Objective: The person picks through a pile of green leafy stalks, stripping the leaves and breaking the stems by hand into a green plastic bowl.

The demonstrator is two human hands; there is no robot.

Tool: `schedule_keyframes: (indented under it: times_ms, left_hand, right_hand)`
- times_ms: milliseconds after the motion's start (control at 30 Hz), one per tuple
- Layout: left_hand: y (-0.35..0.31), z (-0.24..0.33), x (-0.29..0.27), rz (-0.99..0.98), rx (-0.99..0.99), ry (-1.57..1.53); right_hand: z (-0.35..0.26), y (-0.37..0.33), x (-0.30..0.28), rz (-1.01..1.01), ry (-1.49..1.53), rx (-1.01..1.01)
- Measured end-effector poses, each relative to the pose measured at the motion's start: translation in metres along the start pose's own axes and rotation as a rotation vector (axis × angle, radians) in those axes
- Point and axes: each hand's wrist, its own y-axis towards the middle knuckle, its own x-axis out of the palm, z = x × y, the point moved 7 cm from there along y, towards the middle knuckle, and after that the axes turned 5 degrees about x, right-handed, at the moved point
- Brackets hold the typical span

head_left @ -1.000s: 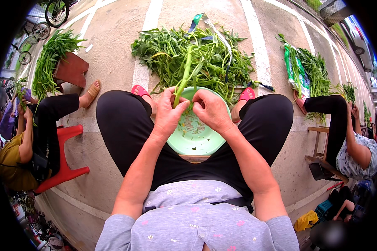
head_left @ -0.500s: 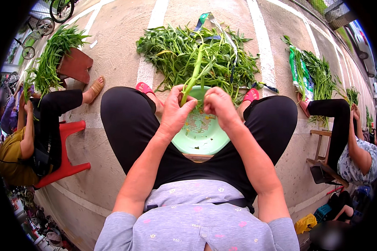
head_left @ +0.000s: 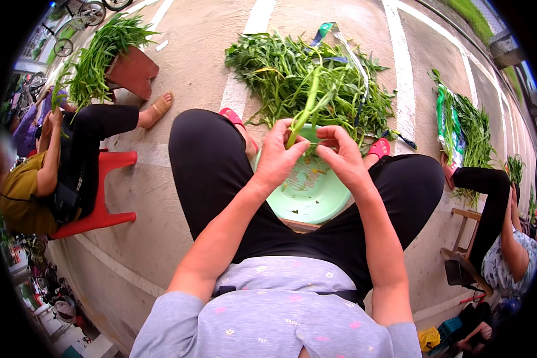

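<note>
A long pale-green stalk (head_left: 309, 101) of leafy greens, likely water spinach, is gripped near its lower end by my left hand (head_left: 277, 156). It points up and away from me over the heap. Close beside it, my right hand (head_left: 345, 158) has thumb and fingers drawn together in a pinch; whatever is between them is too small to make out. Both hands hover above a light-green plastic basin (head_left: 331, 206) between my knees, with a few leaf scraps in its bottom. Just beyond the basin lies a big heap of leafy greens (head_left: 274, 77) on the ground.
At left, a person (head_left: 27, 197) sits on a red plastic stool (head_left: 110, 197) near greens piled on a brown stool (head_left: 132, 71). At right, another person (head_left: 513, 256) sits by a pile of greens (head_left: 474, 128). My pink shoes (head_left: 379, 147) flank the basin.
The view has shifted, moving the scene rightward in the picture. My right hand's fingers have loosened from a tight curl and now reach toward the stalk, which stays in my left hand.
</note>
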Motion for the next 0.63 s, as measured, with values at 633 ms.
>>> schedule_keyframes:
  times_ms: [633]
  left_hand:
    - [-0.002,-0.012,0.004,-0.095,-0.088,0.150]
  right_hand:
    - [-0.015,-0.008,0.004,0.060,-0.473,-0.174]
